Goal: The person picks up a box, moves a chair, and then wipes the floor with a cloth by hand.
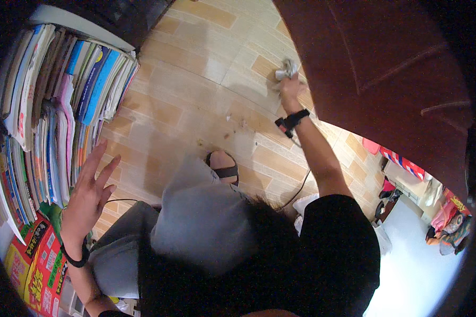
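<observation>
My right hand (pixel 291 92) reaches far out over the tiled floor (pixel 190 99) and grips a crumpled grey-white wad (pixel 287 69), which looks like cloth or paper; blur hides which. My left hand (pixel 85 196) is raised at the left, its fingers apart and nothing in them, in front of the rows of books (pixel 89 85). Small crumbs and scraps of debris (pixel 236 126) lie on the floor between my hands. Just beyond them toward me is my foot in a black-strapped sandal (pixel 222 166).
Dark red-brown furniture (pixel 380 79) overhangs the floor close to my right hand. A red printed carton (pixel 43 269) stands below the books. A thin cable (pixel 301 186) runs beneath my right arm. Cloth items (pixel 452 233) lie on a pale surface at the far right.
</observation>
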{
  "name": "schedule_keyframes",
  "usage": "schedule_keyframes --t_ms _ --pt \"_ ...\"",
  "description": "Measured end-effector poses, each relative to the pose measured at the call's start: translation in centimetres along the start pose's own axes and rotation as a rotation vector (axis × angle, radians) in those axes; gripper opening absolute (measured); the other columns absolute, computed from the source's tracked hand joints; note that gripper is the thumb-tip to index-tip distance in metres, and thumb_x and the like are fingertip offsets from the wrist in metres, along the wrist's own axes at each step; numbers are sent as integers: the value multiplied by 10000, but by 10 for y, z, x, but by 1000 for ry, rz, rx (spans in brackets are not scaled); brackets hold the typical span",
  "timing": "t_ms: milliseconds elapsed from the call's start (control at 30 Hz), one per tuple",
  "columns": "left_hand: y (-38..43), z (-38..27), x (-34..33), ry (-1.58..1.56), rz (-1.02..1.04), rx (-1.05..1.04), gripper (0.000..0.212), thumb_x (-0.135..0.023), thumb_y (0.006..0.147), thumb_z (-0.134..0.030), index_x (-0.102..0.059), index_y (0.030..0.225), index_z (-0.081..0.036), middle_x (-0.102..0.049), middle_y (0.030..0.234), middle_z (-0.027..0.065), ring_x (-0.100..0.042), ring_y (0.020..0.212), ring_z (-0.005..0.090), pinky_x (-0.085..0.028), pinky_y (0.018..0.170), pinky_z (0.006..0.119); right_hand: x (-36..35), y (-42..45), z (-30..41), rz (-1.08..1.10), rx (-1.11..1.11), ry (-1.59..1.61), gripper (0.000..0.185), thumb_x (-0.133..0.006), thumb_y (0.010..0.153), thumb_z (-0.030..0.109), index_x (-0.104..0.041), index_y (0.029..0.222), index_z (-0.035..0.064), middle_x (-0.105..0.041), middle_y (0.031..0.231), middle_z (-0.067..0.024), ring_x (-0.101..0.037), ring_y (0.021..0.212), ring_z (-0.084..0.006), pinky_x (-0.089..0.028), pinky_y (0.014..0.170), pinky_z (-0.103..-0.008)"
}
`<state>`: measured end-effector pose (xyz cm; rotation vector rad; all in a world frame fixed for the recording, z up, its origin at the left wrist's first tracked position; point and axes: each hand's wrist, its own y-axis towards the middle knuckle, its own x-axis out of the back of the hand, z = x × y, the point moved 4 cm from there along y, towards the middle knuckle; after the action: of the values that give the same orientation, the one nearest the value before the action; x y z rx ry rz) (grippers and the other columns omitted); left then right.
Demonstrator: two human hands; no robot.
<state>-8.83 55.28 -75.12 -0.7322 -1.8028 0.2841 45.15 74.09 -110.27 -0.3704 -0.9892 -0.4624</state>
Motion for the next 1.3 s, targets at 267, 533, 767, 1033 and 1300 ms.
schedule_keyframes --t_ms 267,533,767,1033,1300 --pt "-10 7 -6 72 21 68 673 -691 895 3 -525 1531 -137 -285 1701 130 -322 1548 371 -361 1241 465 -62 38 76 -170 -50 -72 653 -459 1044 452 -369 1564 67 -344 1506 -363 -410 1335 -538 -389 1073 -638" --pt "-4 8 -8 10 50 48 687 -688 896 9 -513 1541 -149 -258 1719 117 -280 1572 352 -316 1265 458 -127 -36 168 199 1041 -33 549 -572 985 224 -555 1528 302 -490 1432 -157 -446 1259 -399 -384 1039 -571" --pt "5 6 -3 38 -23 -32 665 -700 875 27 -539 1505 -116 -316 1683 125 -337 1544 353 -373 1237 462 -47 -149 107 821 1252 153 555 -585 942 24 -637 1432 279 -499 1409 -113 -479 1320 -326 -387 1141 -460" --pt "-2 20 -2 3 21 28 671 -677 934 -41 -494 1565 -177 -257 1724 111 -241 1587 355 -265 1290 466 -45 112 136 -135 1027 45 429 -647 980 193 -599 1405 159 -613 1105 -131 -548 1055 -315 -472 948 -446" --pt "19 20 -2 -27 1 -36 661 -679 929 -42 -499 1555 -153 -242 1728 114 -250 1584 355 -271 1289 465 -144 172 175 -5 640 74 659 -588 985 533 -402 1592 358 -337 1589 -271 -316 1439 -453 -290 1174 -598"
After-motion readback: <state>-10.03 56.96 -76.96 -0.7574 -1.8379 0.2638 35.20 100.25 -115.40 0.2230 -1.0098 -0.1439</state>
